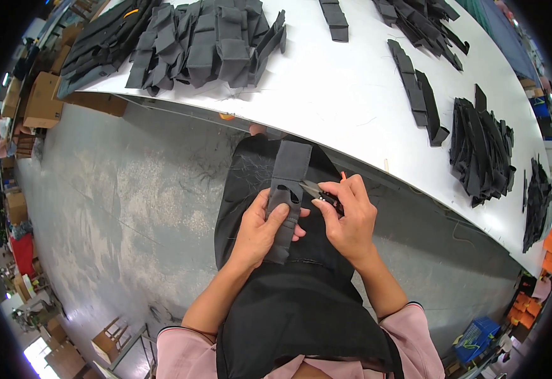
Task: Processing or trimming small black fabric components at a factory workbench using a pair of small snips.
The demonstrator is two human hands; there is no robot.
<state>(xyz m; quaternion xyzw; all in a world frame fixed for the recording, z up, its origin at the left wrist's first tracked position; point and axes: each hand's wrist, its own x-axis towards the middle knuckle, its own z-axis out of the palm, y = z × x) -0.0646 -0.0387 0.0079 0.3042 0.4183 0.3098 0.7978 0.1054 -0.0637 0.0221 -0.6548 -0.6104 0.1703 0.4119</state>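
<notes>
Over my lap, my left hand (pixel 260 225) grips a dark grey fabric strip (pixel 291 161), thumb on top and fingertips showing past its right edge. The strip looks folded and seamed, with a curved gap near my thumb. In my right hand (pixel 350 218) is a small pair of thread snips (pixel 327 198), its body dark and largely covered by my fingers. The metal blades point left and reach the right edge of the strip near the seam. Whether they touch a thread is too small to tell. Loose thread ends lie across the black apron (pixel 244 189) under the strip.
A white table (pixel 332 88) runs across in front of me, its edge just beyond my knees. On it lie a heap of grey fabric pieces (pixel 216 44), black folded items (pixel 108 41) and bundled dark strips (pixel 481 148). Cardboard boxes (pixel 43 101) stand at left; a blue crate (pixel 476 339) sits lower right.
</notes>
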